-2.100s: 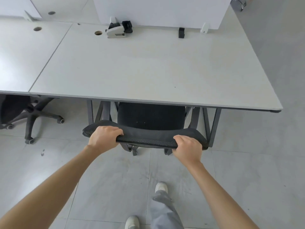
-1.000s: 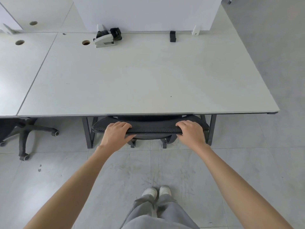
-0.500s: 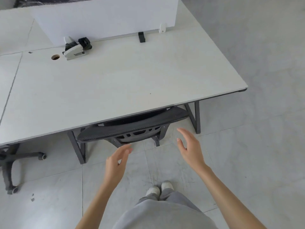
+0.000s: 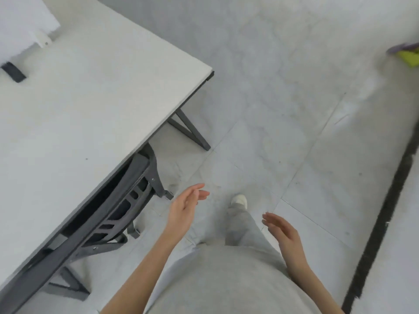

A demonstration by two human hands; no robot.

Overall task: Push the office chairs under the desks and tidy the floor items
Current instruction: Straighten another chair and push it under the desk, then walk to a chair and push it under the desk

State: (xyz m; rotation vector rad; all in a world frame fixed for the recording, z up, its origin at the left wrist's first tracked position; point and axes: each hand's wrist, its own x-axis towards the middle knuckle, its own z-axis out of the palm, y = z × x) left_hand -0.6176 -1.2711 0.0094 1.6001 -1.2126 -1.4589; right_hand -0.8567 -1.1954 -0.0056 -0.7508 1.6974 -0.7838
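Both hands [image 4: 184, 208] [image 4: 284, 234] have left the tucked chair [image 4: 118, 209], fingers released.

A white divider panel [image 4: 21, 21] and its black clip [image 4: 13, 72] stand far left; a black strip [image 4: 385, 214] crosses the tiled floor [image 4: 283, 98] right.

The office chair [image 4: 118, 207] sits tucked under the white tabletop [image 4: 90, 105], only its dark backrest and frame showing past the edge. The person stands beside it on the grey tiled floor [image 4: 283, 109], one white shoe [image 4: 238, 198] forward. The left hand [image 4: 184, 208] and right hand [image 4: 282, 232] hang free with fingers loose, touching nothing. A yellow-green and purple item [image 4: 407, 54], too blurred to identify, lies on the floor far off to the right. A white divider panel [image 4: 20, 21] stands at the tabletop's far side.
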